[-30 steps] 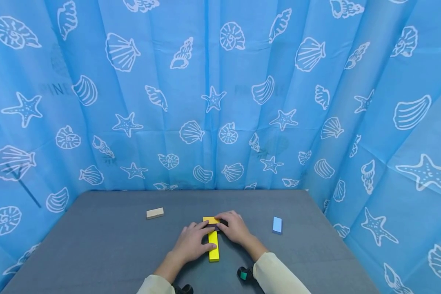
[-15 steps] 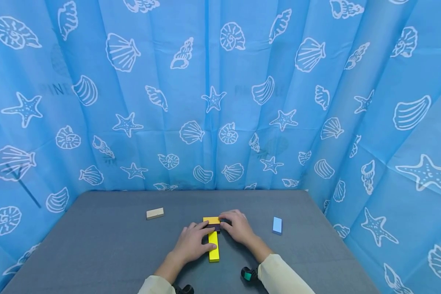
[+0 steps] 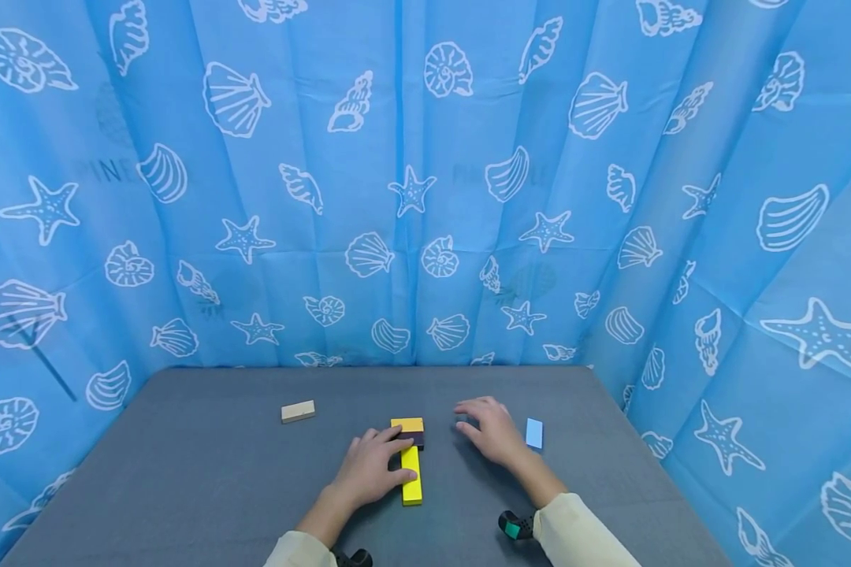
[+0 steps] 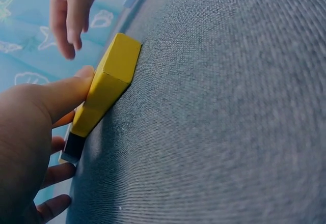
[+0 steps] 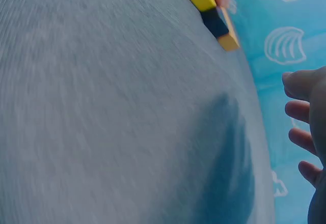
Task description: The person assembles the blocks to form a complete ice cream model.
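Lengthwise, the yellow block points at the dark block; the left hand, fingers spread, touches the former; the right hand, fingers relaxed, holds nothing.

The person's left hand lay against the left side of a group of blocks, its thumb on a long yellow block and its fingertips at a dark block and an orange block. The dark block sat between the other two. The right hand hovered to their right, near a light blue block. A pale wooden block lay well apart, farther left on the grey table. Behind hung a blue curtain printed with white shells and starfish.
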Tool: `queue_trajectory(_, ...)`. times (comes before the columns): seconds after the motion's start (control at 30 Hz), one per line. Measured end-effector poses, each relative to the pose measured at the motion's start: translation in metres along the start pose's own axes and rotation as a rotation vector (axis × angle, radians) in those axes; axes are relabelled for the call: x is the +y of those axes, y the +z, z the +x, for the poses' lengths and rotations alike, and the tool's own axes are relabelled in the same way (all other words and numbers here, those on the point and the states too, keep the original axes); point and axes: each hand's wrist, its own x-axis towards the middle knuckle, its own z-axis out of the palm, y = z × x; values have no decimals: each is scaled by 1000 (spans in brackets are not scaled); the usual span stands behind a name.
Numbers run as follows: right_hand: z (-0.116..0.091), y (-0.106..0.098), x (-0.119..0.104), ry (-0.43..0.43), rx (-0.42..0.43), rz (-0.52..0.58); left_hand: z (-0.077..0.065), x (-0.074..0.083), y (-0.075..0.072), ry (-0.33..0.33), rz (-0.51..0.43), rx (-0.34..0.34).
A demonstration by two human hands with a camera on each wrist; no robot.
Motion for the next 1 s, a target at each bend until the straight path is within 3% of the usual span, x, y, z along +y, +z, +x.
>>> queue_trajectory(0.2, -8, -16, 13, 0, 83, -8, 0, 0, 1, -2, -2, 3)
queue_trajectory(0.57, -31, -27, 35, 95, 170, -66, 1, 1, 1, -33, -8, -1)
queue_trajectory(0.7, -41, -28, 45, 149, 175, -86, 1, 1, 0, -26, -8, 2)
queue_trajectory(1.0, -55, -34, 58, 329, 100, -109, 1, 0, 1, -33, -4, 8)
